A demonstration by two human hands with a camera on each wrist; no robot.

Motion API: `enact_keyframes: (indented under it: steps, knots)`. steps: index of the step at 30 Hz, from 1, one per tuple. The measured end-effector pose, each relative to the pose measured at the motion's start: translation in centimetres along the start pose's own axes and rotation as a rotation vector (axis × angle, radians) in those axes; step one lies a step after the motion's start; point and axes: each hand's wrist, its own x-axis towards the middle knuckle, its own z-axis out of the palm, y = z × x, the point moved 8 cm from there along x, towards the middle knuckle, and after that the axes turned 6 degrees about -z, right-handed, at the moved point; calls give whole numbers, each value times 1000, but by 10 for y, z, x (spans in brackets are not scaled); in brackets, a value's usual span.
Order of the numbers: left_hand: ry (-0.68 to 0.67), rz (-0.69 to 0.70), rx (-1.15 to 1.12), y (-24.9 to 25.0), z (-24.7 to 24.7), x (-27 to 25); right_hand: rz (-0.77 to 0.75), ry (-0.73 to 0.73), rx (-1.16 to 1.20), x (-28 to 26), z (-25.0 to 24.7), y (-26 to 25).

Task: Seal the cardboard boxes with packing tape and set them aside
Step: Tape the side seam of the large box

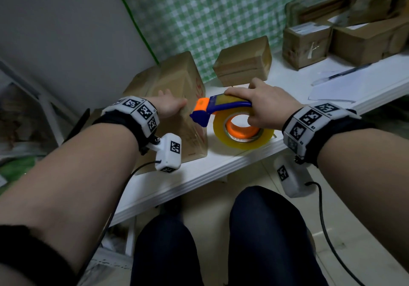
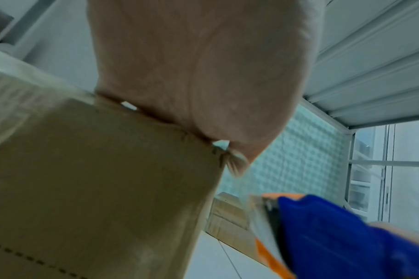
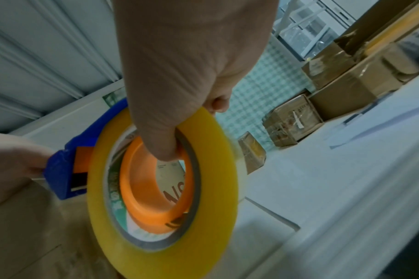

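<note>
I see my left hand (image 1: 169, 105) pressed on the top of the cardboard box (image 1: 177, 100) that stands at the left end of the white table (image 1: 199, 175), palm against the upper edge; the fingers lie over the far side, so I cannot tell whether they are straight or curled. Just to the right of that box, my right hand (image 1: 263, 106) grips the tape dispenser (image 1: 218, 108), a blue frame with an orange tip, fingers over the handle and thumb hooked into the orange core of the yellow tape roll (image 1: 243, 133) (the right wrist view shows that thumb plainly). The dispenser's blue nose sits close against the box's right face, though I cannot tell if it touches. Behind the dispenser, farther from the box, stands a smaller taped box (image 1: 243, 62). Well to the right of it, a stack of taped cartons (image 1: 345, 27) fills the table's far end, with a pen (image 1: 347, 72) lying on paper in front of them.
</note>
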Motion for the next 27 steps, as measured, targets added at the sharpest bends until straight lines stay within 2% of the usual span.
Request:
enact_keyframes:
  steps: [3, 6, 11, 21, 27]
  knots:
    - [18, 0, 78, -1, -2, 1, 21, 45, 125, -9, 1, 11]
    - [4, -11, 102, -3, -3, -1, 11, 57, 154, -19, -2, 18]
    - [25, -38, 89, 2, -6, -4, -12, 4, 17, -18, -7, 12]
    - [87, -84, 130, 8, -9, -5, -91, -102, -161, 20, -13, -26]
    - [64, -69, 164, 18, -9, -13, -57, -213, -112, 36, -16, -31]
